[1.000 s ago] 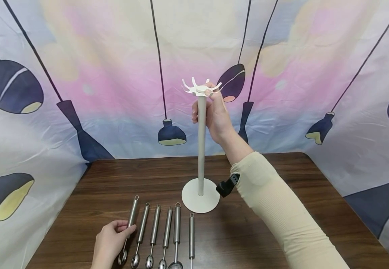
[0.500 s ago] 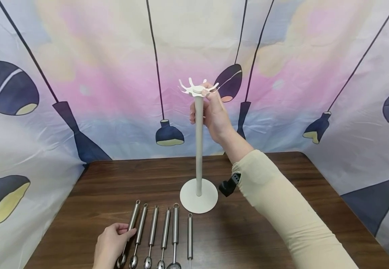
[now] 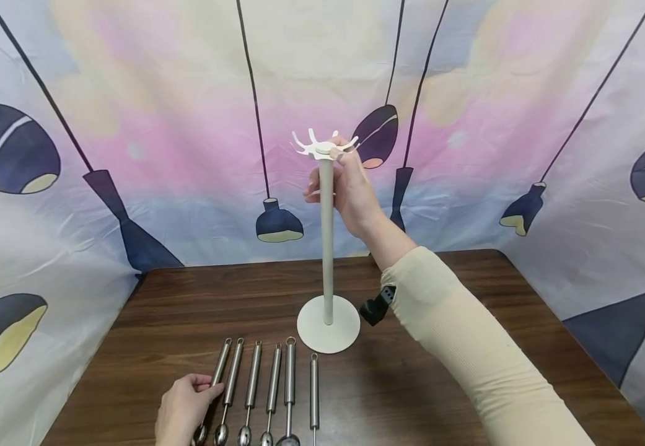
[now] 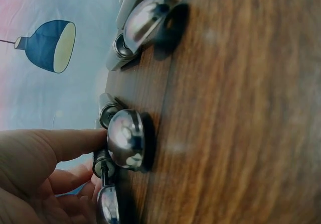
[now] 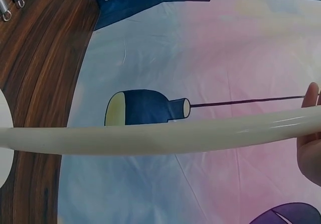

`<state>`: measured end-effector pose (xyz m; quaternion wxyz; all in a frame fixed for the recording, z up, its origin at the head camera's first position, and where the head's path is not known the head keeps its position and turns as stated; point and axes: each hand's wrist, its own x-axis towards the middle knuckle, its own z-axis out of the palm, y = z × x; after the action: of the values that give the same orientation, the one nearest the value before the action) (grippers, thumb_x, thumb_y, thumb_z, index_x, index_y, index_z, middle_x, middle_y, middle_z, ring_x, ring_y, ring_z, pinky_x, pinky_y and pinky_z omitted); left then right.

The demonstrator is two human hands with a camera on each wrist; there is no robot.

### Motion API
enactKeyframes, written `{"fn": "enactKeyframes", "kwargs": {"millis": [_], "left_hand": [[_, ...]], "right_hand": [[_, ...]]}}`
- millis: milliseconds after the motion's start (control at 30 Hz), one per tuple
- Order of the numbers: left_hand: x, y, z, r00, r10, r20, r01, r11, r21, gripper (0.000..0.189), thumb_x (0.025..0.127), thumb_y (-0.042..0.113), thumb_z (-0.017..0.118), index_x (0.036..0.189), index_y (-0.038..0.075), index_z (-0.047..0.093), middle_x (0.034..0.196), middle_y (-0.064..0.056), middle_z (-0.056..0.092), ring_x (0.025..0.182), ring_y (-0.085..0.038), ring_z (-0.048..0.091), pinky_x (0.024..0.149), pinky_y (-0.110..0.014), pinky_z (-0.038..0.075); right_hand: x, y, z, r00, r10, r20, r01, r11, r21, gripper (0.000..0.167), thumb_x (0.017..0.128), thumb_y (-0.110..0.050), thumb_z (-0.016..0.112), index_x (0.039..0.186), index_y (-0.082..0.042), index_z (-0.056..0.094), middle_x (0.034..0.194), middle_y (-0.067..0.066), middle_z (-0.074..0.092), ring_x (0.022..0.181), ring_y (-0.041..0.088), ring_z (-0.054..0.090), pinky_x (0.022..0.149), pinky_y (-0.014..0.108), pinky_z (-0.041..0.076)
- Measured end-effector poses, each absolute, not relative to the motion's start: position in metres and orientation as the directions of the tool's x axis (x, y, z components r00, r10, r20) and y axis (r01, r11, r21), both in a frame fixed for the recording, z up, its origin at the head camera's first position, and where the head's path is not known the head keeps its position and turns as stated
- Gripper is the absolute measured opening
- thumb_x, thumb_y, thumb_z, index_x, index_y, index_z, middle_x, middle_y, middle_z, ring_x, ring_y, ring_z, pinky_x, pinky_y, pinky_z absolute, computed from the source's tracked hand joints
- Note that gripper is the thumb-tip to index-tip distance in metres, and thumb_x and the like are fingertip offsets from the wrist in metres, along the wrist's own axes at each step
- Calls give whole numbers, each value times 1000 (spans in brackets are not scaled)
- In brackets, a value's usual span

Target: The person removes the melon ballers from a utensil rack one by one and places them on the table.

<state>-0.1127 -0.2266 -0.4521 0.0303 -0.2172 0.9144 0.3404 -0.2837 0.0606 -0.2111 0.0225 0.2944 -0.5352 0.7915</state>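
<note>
A white utensil stand (image 3: 328, 248) with a ring of hooks on top stands upright on the table. At its top, my right hand (image 3: 355, 192) holds the hook ring, thumb on a hook and other fingers behind the pole. Steel scoops with ringed handles lie side by side at the front. My left hand (image 3: 185, 402) pinches the handle of the leftmost scoop (image 3: 222, 362), close beside the second scoop (image 3: 233, 371). In the left wrist view, the thumb (image 4: 80, 142) is beside a domed bowl (image 4: 126, 139). The bowl of the rightmost utensil (image 3: 314, 390) is out of the head view.
The dark wooden table (image 3: 439, 371) runs back to a patterned cloth (image 3: 199, 124) printed with hanging lamps. The stand's round base (image 3: 311, 334) sits just behind the handles. A black wrist camera (image 3: 377, 306) hangs under the right sleeve.
The leftmost scoop has slid slightly toward me and to the right, so its ring end is closer to the second scoop's. My right hand stays at the stand's top; the head view has shifted slightly.
</note>
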Motion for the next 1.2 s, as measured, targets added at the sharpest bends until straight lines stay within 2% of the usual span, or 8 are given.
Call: {"fn": "enactKeyframes", "kwargs": {"millis": [333,500,667,800,900,1067,1133,1200], "left_hand": [[-113,-226,-453,-903,-384,-192,-416,675,609,42,83,35,73,105,-1,69,86,-4,70,81,-25,65,57,-35,45],[-115,-225,-451,-907,-369,-206,-415,687,597,46,84,38,72,107,-2,68,88,-6,70,82,-25,65,60,-39,47],[-118,-227,-449,-913,-342,-221,-405,702,586,48,85,41,70,106,-2,68,90,-9,69,81,-24,65,63,-42,50],[-120,-229,-443,-924,-325,-203,-381,728,570,53,88,45,67,111,-3,67,96,-11,70,86,-28,66,65,-45,51],[-124,-229,-432,-937,-310,-162,-346,756,555,59,90,49,64,119,-3,64,108,-18,70,95,-37,66,69,-49,52],[-134,-225,-406,-960,-267,-79,-268,808,525,70,95,54,56,135,-3,54,133,-28,57,115,-48,57,85,-59,50],[-138,-221,-394,-968,-249,-41,-233,822,520,76,96,58,52,141,-3,49,140,-30,50,123,-50,50,94,-62,45],[-140,-214,-382,-972,-237,11,-196,830,522,80,96,61,50,145,-2,45,145,-32,44,129,-52,43,101,-65,39]], "right_hand": [[-283,64,-210,-830,-301,469,-302,-465,-832,32,98,-30,40,129,-26,41,80,2,65,74,21,67,76,36,56],[-280,70,-213,-833,-302,463,-316,-427,-847,51,104,-35,36,153,-27,24,91,2,68,79,19,69,82,35,56],[-277,82,-218,-836,-267,480,-370,-371,-852,54,105,-45,32,156,-34,18,105,7,70,88,21,70,86,37,54],[-275,96,-219,-842,-220,493,-410,-335,-849,83,89,-70,52,156,-35,20,131,19,61,107,26,67,98,44,50],[-271,108,-220,-829,-182,529,-474,-275,-836,100,77,-77,59,158,-30,22,145,20,50,125,32,58,110,51,41],[-260,128,-224,-792,-105,601,-590,-121,-798,69,100,-47,53,158,-24,24,153,12,44,140,29,44,119,46,30],[-255,135,-227,-785,-81,615,-610,-72,-789,63,102,-37,52,158,-23,25,156,8,42,144,26,39,121,42,27],[-250,142,-232,-786,-67,614,-613,-35,-789,65,101,-40,54,157,-25,26,158,2,39,148,20,33,122,40,25]]}}
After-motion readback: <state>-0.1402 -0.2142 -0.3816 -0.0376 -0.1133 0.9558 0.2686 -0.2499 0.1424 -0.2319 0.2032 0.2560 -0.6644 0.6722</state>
